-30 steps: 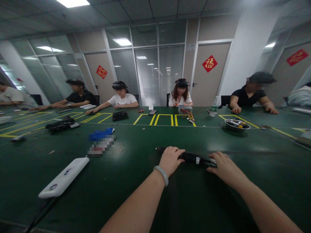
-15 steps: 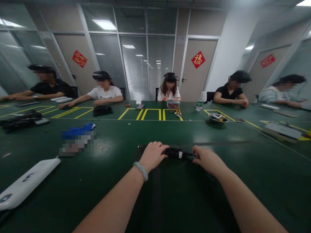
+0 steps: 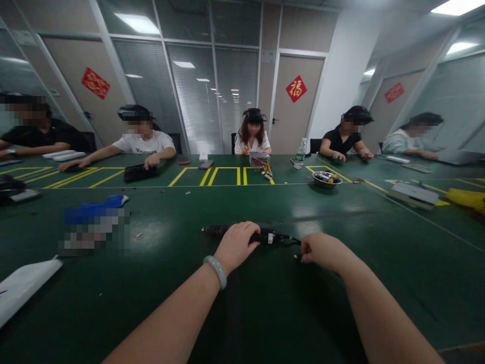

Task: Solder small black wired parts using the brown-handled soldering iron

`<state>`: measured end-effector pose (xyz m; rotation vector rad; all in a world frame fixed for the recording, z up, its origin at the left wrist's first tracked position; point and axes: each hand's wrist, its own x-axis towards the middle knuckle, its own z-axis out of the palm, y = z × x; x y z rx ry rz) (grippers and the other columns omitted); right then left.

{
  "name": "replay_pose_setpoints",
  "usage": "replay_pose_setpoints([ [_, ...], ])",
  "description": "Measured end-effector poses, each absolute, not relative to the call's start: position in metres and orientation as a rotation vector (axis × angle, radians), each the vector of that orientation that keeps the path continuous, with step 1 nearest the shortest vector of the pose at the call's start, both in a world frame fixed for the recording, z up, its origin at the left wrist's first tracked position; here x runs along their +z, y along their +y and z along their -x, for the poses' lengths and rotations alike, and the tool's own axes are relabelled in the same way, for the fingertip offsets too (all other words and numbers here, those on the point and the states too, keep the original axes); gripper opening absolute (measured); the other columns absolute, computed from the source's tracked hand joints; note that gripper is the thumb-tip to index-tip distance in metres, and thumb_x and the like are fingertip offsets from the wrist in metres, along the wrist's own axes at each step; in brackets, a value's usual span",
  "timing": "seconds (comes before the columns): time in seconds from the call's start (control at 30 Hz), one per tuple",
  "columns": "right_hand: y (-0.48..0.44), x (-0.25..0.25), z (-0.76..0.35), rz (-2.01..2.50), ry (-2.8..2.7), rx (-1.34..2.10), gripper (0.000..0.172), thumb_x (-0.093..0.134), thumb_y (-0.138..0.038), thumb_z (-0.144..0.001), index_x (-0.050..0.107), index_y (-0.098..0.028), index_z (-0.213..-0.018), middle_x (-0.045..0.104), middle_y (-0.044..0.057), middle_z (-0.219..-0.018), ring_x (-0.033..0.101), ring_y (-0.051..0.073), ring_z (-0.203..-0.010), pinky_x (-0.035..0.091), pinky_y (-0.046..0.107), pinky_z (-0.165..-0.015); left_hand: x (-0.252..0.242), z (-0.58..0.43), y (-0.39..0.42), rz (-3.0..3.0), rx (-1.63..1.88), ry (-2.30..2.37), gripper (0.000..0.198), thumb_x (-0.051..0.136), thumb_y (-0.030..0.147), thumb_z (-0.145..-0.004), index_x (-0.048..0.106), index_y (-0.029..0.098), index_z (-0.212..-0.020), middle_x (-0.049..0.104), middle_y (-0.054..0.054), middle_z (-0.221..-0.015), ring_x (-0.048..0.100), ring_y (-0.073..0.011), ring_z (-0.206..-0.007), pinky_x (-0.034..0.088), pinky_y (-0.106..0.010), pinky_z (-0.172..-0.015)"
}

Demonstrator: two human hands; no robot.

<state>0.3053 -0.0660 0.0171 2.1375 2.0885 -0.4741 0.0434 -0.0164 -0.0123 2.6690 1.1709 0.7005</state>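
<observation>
A black electric screwdriver [image 3: 270, 236], long and rounded with a small white label, lies across the green table [image 3: 242, 202]. Its metal tip points left. My left hand [image 3: 235, 243] is wrapped over its middle from above and hides part of the body. From the right end runs a black cable [image 3: 290, 239]. My right hand [image 3: 322, 250] is closed around this cable, fingers curled, and a short piece with a pale end pokes out below the fingers.
A steel bowl [image 3: 326, 180] of small parts stands beyond my right hand. A water bottle [image 3: 300, 154], coloured wires [image 3: 263, 167] and a grey device [image 3: 414, 194] are farther off. Left lie a blue item [image 3: 96, 208] and a white pouch [image 3: 28, 283]. Several people sit opposite.
My view has turned slightly right. My right hand has curled tighter on the cable, and more of the cable shows between it and the screwdriver. My left hand keeps its grip.
</observation>
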Motion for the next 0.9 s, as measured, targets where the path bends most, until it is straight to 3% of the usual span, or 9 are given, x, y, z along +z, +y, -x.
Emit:
replay_pose_setpoints([
  [0.13, -0.062, 0.015, -0.297, -2.226, 2.13, -0.372, 0.006, 0.065, -0.028, -0.075, 0.067, -0.024, -0.08, 0.065, 0.002, -0.079, 0.06, 0.019, -0.076, 0.036, 0.026, -0.06, -0.012, -0.044, -0.015, -2.644, 0.688, 1.201, 0.03, 0.063, 0.033, -0.082, 0.054, 0.023, -0.108, 0.058, -0.003, -0.113, 0.054, -0.0211, -0.107, 0.04, -0.04, -0.096],
  [0.3, -0.048, 0.008, -0.285, -2.555, 2.198, -0.208, 0.016, 0.054, -0.034, -0.087, 0.064, -0.023, -0.093, 0.065, 0.004, -0.089, 0.059, 0.018, -0.081, 0.037, 0.027, -0.065, -0.015, -0.047, -0.013, -2.691, 0.727, 1.159, 0.029, 0.06, 0.025, -0.085, 0.052, 0.025, -0.113, 0.058, -0.002, -0.116, 0.052, -0.0195, -0.109, 0.038, -0.039, -0.099],
  [0.5, -0.043, -0.001, -0.279, -2.43, 2.231, -0.468, 0.013, 0.062, -0.028, -0.08, 0.066, -0.023, -0.092, 0.066, 0.001, -0.084, 0.06, 0.017, -0.078, 0.038, 0.025, -0.065, -0.014, -0.041, -0.006, -2.727, 0.681, 1.145, 0.029, 0.059, 0.021, -0.085, 0.052, 0.026, -0.113, 0.059, 0.0, -0.114, 0.053, -0.0176, -0.108, 0.036, -0.039, -0.102],
  [0.67, -0.045, 0.0, -0.285, -2.429, 2.317, -0.477, 0.016, 0.061, -0.028, -0.081, 0.069, -0.026, -0.094, 0.068, 0.0, -0.086, 0.061, 0.016, -0.081, 0.04, 0.025, -0.067, -0.004, -0.035, -0.008, -2.817, 0.586, 1.108, 0.033, 0.057, 0.019, -0.085, 0.051, 0.027, -0.116, 0.057, 0.001, -0.118, 0.051, -0.0155, -0.113, 0.021, -0.044, -0.112],
  [0.8, -0.045, 0.0, -0.287, -2.423, 2.315, -0.435, 0.014, 0.061, -0.029, -0.081, 0.071, -0.028, -0.091, 0.069, 0.0, -0.086, 0.062, 0.017, -0.079, 0.042, 0.026, -0.069, -0.001, -0.047, -0.019, -2.862, 0.606, 1.131, 0.052, 0.06, 0.028, -0.082, 0.042, 0.03, -0.131, 0.049, -0.002, -0.131, 0.042, -0.0201, -0.125, 0.018, -0.048, -0.113],
  [0.9, -0.044, -0.002, -0.287, -2.392, 2.331, -0.407, 0.014, 0.061, -0.029, -0.08, 0.072, -0.027, -0.09, 0.069, 0.001, -0.086, 0.062, 0.017, -0.081, 0.043, 0.026, -0.071, -0.004, -0.068, -0.027, -2.868, 0.634, 1.137, 0.049, 0.057, 0.032, -0.084, 0.044, 0.029, -0.131, 0.045, -0.004, -0.136, 0.036, -0.023, -0.13, 0.021, -0.048, -0.112],
])
